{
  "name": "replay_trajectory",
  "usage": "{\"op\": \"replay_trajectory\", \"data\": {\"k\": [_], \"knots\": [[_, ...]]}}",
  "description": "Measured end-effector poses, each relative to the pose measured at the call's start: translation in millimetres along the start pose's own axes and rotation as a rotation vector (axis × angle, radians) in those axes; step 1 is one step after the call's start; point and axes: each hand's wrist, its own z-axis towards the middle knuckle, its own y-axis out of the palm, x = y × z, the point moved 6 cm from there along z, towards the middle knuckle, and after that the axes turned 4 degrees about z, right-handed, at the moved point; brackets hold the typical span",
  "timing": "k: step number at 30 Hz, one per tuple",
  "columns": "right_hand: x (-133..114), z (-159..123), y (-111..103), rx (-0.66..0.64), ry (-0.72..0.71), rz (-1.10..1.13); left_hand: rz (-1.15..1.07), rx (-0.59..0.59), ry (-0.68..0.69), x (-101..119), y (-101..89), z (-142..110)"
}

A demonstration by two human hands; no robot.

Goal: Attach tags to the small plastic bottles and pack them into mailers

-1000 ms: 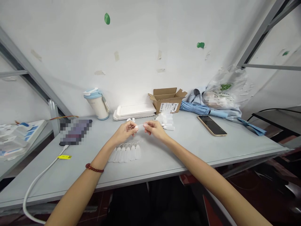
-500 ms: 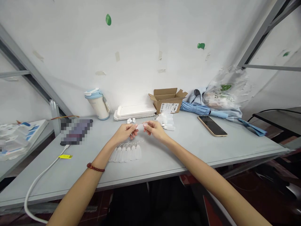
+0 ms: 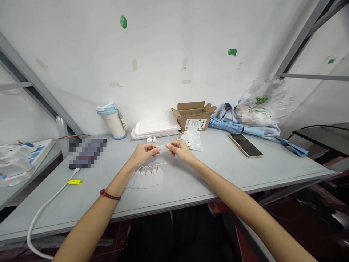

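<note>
My left hand (image 3: 146, 152) and my right hand (image 3: 179, 150) face each other above the middle of the table. Between their fingertips a small translucent white plastic piece (image 3: 163, 147) is stretched across, pinched at each end. Its exact kind is too small to make out. Below my hands lies a row of several elongated translucent white plastic pieces (image 3: 148, 178), side by side, with thin white cords at their upper ends. A loose pile of similar translucent pieces (image 3: 191, 137) lies just beyond my right hand. Small crumpled white bits (image 3: 151, 139) sit beyond my left hand.
Along the wall stand a cream-and-blue tumbler (image 3: 112, 122), a stack of white trays (image 3: 156, 129) and an opened cardboard box (image 3: 195, 115). To the right are a blue umbrella (image 3: 226, 124), a plastic bag (image 3: 259, 103) and a phone (image 3: 245, 145). A white cable (image 3: 45, 207) crosses the left side.
The fingers of both hands have shifted slightly around the small translucent piece, with my left fingers more closed. The row and the pile look the same; the view has moved slightly.
</note>
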Motion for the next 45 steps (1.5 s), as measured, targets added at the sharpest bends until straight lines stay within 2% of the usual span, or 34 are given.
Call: {"op": "replay_trajectory", "data": {"k": [9, 15, 17, 22, 26, 33, 38, 41, 45], "knots": [[-3.0, 0.9, 2.4, 0.014, -0.027, -0.026, -0.078, 0.053, -0.027, -4.7, -1.4, 0.5], [-12.9, -1.5, 3.6, 0.102, -0.211, -0.181, -0.259, -0.053, -0.137, -18.4, 3.4, 2.2], [-13.3, -2.3, 3.7, 0.125, -0.233, -0.192, -0.309, -0.097, -0.191, -21.4, 6.7, 1.7], [-10.7, -3.2, 3.7, 0.123, -0.199, -0.166, -0.317, -0.125, -0.222, -24.8, 8.8, 1.0], [-11.3, -5.0, 3.7, 0.099, -0.171, -0.184, -0.249, -0.117, -0.173, -23.9, 6.1, 1.1], [1.2, -2.5, 5.1, 0.046, -0.034, -0.065, 0.026, -0.06, -0.02, -5.5, -0.3, 1.0], [8.1, -1.0, 5.6, 0.031, 0.037, 0.028, 0.065, -0.07, 0.006, -1.8, 1.9, 2.0], [5.0, -0.1, 1.5, 0.03, 0.023, -0.076, 0.044, -0.085, -0.003, -5.3, 4.8, 4.0], [-9.3, 3.4, -16.8, 0.152, -0.159, -0.438, 0.02, -0.116, -0.04, -23.9, 6.0, 10.5]]}}
